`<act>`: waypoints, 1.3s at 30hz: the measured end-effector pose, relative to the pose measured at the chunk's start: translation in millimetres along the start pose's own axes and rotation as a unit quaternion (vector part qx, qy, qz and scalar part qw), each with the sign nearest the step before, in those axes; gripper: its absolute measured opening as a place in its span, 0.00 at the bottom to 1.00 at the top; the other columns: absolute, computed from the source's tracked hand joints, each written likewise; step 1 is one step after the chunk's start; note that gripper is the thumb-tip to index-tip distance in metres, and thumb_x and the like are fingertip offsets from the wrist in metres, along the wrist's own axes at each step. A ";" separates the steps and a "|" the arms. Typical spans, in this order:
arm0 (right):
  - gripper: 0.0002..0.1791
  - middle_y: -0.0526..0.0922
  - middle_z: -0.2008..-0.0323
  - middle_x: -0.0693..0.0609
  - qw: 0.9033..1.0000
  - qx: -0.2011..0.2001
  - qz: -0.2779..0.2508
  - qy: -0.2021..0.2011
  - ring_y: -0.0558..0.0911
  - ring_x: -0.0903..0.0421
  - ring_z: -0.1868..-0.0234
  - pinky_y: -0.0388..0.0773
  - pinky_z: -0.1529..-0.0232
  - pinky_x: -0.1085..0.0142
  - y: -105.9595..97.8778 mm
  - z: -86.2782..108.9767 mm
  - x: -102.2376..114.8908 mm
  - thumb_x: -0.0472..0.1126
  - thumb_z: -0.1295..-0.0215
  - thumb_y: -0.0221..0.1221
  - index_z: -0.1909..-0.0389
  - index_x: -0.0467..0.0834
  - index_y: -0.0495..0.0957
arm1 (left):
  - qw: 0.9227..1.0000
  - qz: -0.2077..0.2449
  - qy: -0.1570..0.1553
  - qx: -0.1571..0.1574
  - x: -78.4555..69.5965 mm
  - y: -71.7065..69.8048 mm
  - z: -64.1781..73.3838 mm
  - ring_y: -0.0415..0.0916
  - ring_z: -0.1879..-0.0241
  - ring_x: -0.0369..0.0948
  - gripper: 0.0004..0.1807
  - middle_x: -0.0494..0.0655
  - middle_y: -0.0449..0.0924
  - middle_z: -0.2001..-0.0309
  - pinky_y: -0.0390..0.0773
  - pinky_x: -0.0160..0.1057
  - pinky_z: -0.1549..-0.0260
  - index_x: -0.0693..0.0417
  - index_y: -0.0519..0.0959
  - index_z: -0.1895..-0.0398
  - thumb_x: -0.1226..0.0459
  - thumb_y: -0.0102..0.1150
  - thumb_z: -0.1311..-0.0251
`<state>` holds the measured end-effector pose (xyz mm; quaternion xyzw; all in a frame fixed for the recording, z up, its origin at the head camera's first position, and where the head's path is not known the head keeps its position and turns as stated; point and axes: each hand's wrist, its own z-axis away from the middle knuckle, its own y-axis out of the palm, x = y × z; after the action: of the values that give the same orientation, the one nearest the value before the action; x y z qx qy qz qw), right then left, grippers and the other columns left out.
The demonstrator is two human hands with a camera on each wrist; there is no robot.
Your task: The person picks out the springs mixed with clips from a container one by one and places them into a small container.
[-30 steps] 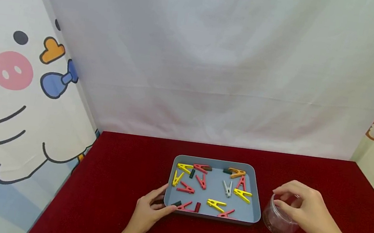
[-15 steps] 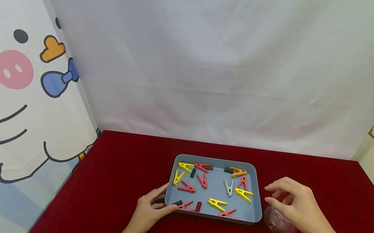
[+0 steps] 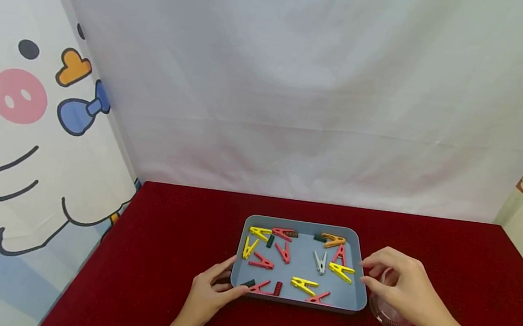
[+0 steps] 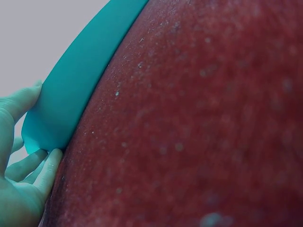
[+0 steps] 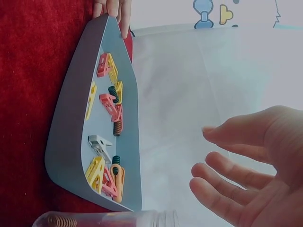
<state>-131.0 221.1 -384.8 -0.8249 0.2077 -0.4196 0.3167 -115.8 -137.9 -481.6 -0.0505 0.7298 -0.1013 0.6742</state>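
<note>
My left hand [image 3: 208,292] holds the near left corner of a blue-grey tray [image 3: 285,272], thumb at the rim and fingers by the base in the left wrist view. Several V-shaped plastic clips lie in the tray, among them a yellow clip [image 3: 341,272], a red clip [image 3: 261,261], a grey clip [image 3: 320,262] and an orange clip [image 3: 334,242]. Small coil springs, such as a red spring [image 3: 278,288], lie between them. Just off the tray's right rim, my right hand [image 3: 401,286] hovers with fingers and thumb apart and nothing between them.
A clear plastic jar [image 3: 387,316] stands at the tray's right side, partly hidden below my right hand. Coiled springs [image 5: 61,221] show in its bottom. Dark red cloth [image 3: 172,239] covers the table, and a pale curtain [image 3: 318,110] hangs behind.
My right hand has moved left from the jar's mouth to the tray's right rim. The left hand stays at the tray's corner.
</note>
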 end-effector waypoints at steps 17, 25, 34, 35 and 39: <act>0.17 0.78 0.69 0.60 0.999 0.028 -0.041 -0.018 0.76 0.66 0.73 0.76 0.79 0.69 18.2 -6.1 2.4 0.27 0.55 0.70 0.66 0.48 0.82 | 1.000 -0.003 0.001 -0.004 0.6 0.8 -0.9 0.74 0.48 0.53 0.38 0.60 0.74 0.47 0.78 0.34 0.59 0.59 0.67 0.34 0.64 0.71 0.50; 0.17 0.78 0.68 0.61 0.998 0.040 -0.051 -0.020 0.76 0.66 0.72 0.76 0.78 0.70 27.8 -9.3 1.4 0.28 0.54 0.70 0.65 0.50 0.82 | 1.000 -0.005 -0.002 -0.004 0.3 0.9 -1.2 0.74 0.48 0.52 0.38 0.59 0.74 0.47 0.78 0.35 0.59 0.58 0.67 0.34 0.65 0.71 0.50; 0.18 0.78 0.69 0.62 0.997 0.041 -0.065 -0.025 0.77 0.65 0.71 0.77 0.77 0.67 38.1 -14.5 4.0 0.27 0.55 0.71 0.65 0.50 0.82 | 1.000 -0.005 -0.001 -0.005 -0.4 0.1 -0.7 0.74 0.48 0.52 0.38 0.59 0.74 0.46 0.78 0.36 0.58 0.58 0.68 0.34 0.64 0.71 0.50; 0.18 0.78 0.69 0.62 0.996 0.041 -0.070 -0.027 0.77 0.65 0.71 0.77 0.77 0.67 39.1 -15.1 4.7 0.27 0.55 0.70 0.65 0.50 0.82 | 1.000 -0.004 -0.001 -0.005 -0.2 0.1 -0.7 0.74 0.48 0.52 0.38 0.59 0.74 0.46 0.78 0.36 0.58 0.58 0.68 0.34 0.64 0.71 0.50; 0.17 0.79 0.68 0.57 0.995 0.048 -0.083 -0.026 0.77 0.64 0.71 0.76 0.78 0.68 43.1 -16.9 6.9 0.28 0.54 0.70 0.65 0.49 0.82 | 1.000 -0.007 0.001 -0.004 0.0 0.6 -0.4 0.74 0.48 0.53 0.38 0.60 0.74 0.47 0.78 0.35 0.58 0.59 0.67 0.34 0.64 0.71 0.50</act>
<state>-144.3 180.2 -403.4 -0.8339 0.1100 -0.4320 0.3255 -116.1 -137.3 -481.7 -0.0580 0.7303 -0.1029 0.6729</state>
